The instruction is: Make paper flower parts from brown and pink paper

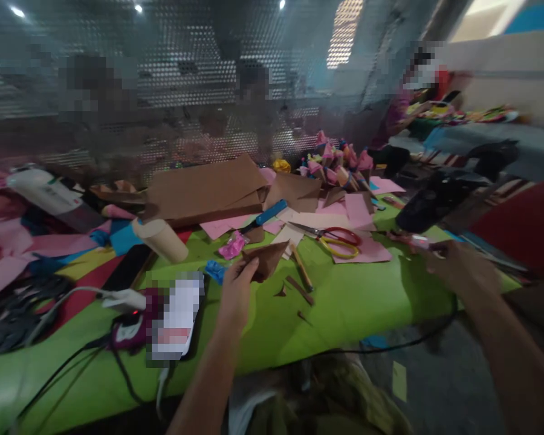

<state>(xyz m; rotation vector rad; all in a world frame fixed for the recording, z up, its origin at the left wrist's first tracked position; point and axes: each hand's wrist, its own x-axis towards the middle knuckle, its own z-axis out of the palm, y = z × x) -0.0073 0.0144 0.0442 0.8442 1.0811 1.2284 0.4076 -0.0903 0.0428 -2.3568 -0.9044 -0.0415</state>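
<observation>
My left hand [236, 289] pinches a folded brown paper piece [267, 258] just above the green table cover [344, 302]. My right hand [457, 272] is out at the right edge of the table, fingers closed around a thin pink-tipped tool [419, 243]; motion blur hides what the tool is. Small brown paper scraps [299, 290] lie between the two hands. Scissors with red and yellow handles [338, 238] rest on pink paper beyond them.
Brown cardboard sheets [208, 190], a blue-handled cutter [265, 216], a beige roll [161, 240], pink paper, folded paper figures [340, 163], a phone [176, 317] with cables and a black glue gun [439, 196] crowd the table. Other people sit behind and at right.
</observation>
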